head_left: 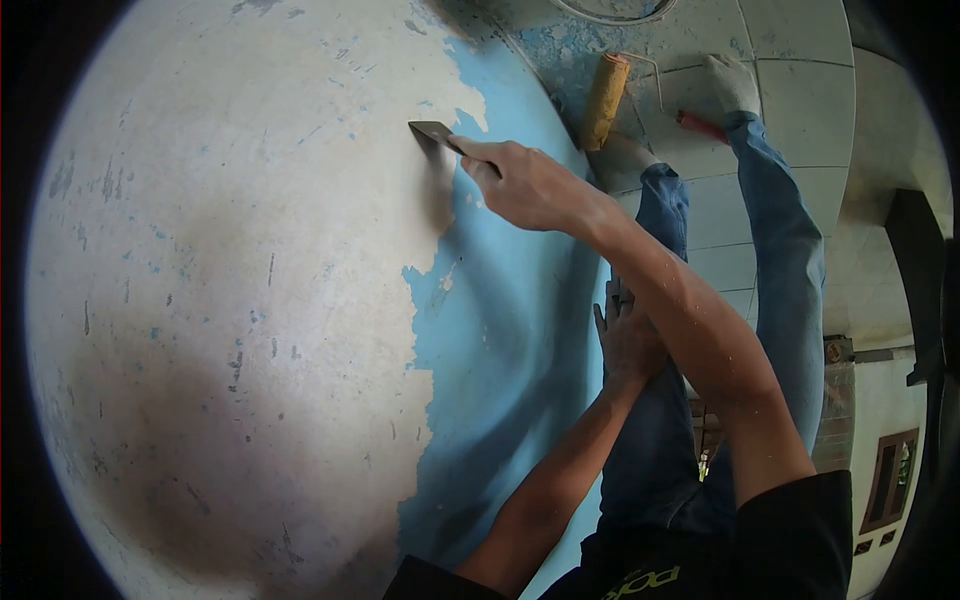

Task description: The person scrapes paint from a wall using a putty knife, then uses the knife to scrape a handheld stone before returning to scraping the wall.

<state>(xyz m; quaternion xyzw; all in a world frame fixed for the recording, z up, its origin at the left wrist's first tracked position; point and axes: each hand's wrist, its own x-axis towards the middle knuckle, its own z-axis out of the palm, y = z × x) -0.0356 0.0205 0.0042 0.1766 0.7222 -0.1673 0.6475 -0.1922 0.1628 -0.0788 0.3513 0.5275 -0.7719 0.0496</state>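
My right hand [530, 185] is wrapped around the handle of a scraper [432, 130]. The scraper's flat metal blade lies close over the wall [230, 230], near the ragged border between pale bare surface and light blue paint [500, 300]. Lower down, my left hand [632, 340] is beside the blue wall, overlapping my jeans in this view, its fingers apart and holding nothing. My right forearm passes in front of part of it.
A yellow paint roller [605, 100] with a red handle [703, 127] lies on the tiled floor [700, 200] near my feet. Blue paint flakes [560, 50] are scattered by the wall's base. A round rim [612, 18] shows at the top edge.
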